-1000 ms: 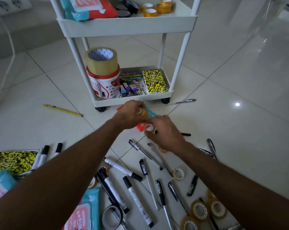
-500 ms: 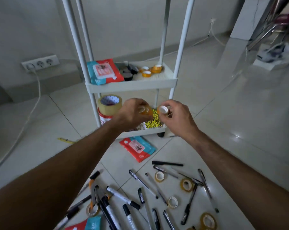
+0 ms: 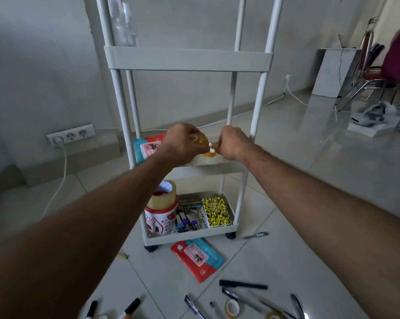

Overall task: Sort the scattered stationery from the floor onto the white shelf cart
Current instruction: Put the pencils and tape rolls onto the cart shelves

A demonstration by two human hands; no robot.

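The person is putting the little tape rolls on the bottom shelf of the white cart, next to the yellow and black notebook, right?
Not quite. The head view shows both hands over the middle shelf, not the bottom one. The left hand holds a small amber tape roll there, and the right hand is beside it. The yellow and black notebook sits down on the bottom shelf.

Both forearms bare to the frame edge, no sleeves in view. Left hand (image 3: 181,143) and right hand (image 3: 232,143): no gloves, no rings visible. No watch or band on either wrist. Fine hair on right forearm.
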